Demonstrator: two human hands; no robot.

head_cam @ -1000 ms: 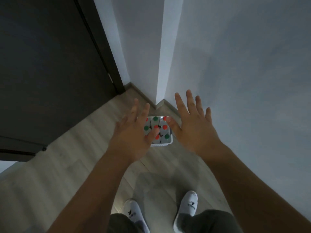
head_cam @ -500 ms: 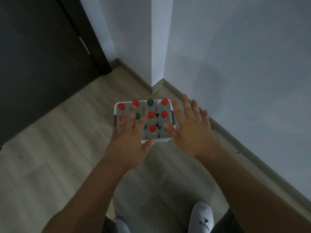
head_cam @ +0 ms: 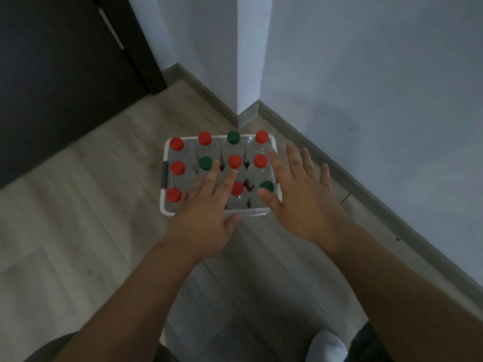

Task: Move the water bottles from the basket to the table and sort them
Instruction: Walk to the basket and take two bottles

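11 bottles [head_cam: 234, 161] vis. in basket [head_cam: 163, 208] | 8 red caps [head_cam: 177, 143], 3 green caps [head_cam: 233, 137] | L hand [head_cam: 201, 226], R hand [head_cam: 305, 202]: fingers [head_cam: 292, 160] apart

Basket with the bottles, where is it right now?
In the head view the white basket sits mid-frame on the wooden floor by the wall corner, left hand and right hand spread over its near side.

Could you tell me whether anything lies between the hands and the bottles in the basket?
Nothing visible does: the left hand and right hand hover open over the uncovered water bottles in the white basket.
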